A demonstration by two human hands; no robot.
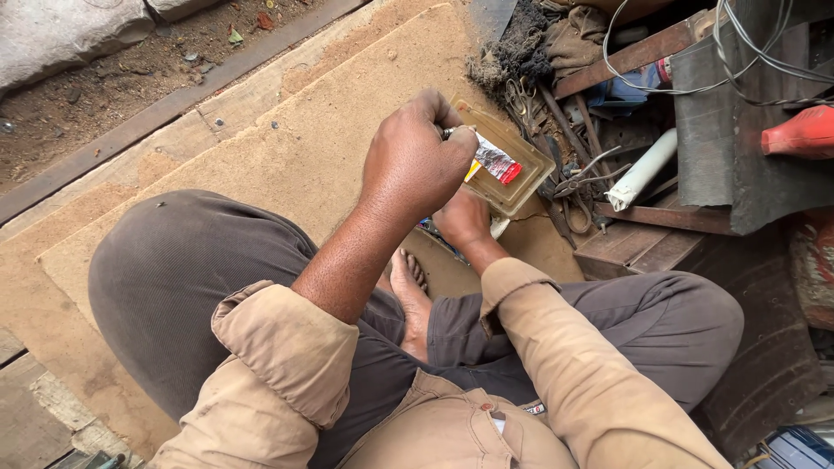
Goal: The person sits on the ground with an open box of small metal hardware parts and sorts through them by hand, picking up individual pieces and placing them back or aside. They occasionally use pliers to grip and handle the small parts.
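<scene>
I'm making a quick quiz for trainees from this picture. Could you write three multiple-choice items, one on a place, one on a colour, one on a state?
1. Where is the small tube?
A. in the left hand
B. on the floor
C. in the white pipe

2. What colour is the tube's cap?
A. green
B. red
C. black

3. How is the person's left sleeve?
A. rolled up
B. buttoned at the wrist
C. torn off

Answers:
1 A, the left hand grips it above the shallow tray.
2 B, the tip is red.
3 A, the cuff bunches above a bare forearm.
</scene>
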